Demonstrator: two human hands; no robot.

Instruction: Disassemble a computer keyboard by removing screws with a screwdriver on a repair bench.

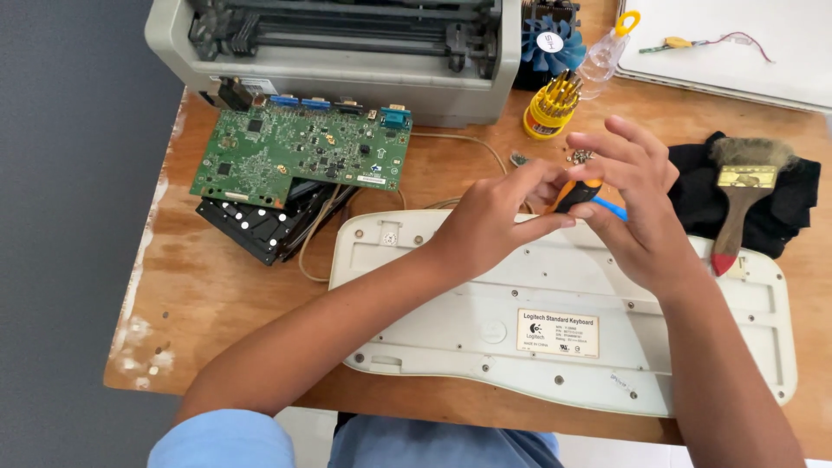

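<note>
Yellow holder point(548, 111) (by hands point(568, 208) gripping screwdriver point(579, 194)) holds upright bits point(563, 87)

an electronics repair bench: bare circuit board point(299, 156), opened printer point(338, 52), screwdriver bit set point(550, 108), dusting brush point(744, 204).

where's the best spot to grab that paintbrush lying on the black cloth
Probably the wooden handle of the paintbrush, coming from above. It lies flat on the black cloth, bristles pointing away and the red handle tip toward the upturned keyboard. The narrow handle is bare on both sides, so fingers can pinch it across its width.
</note>
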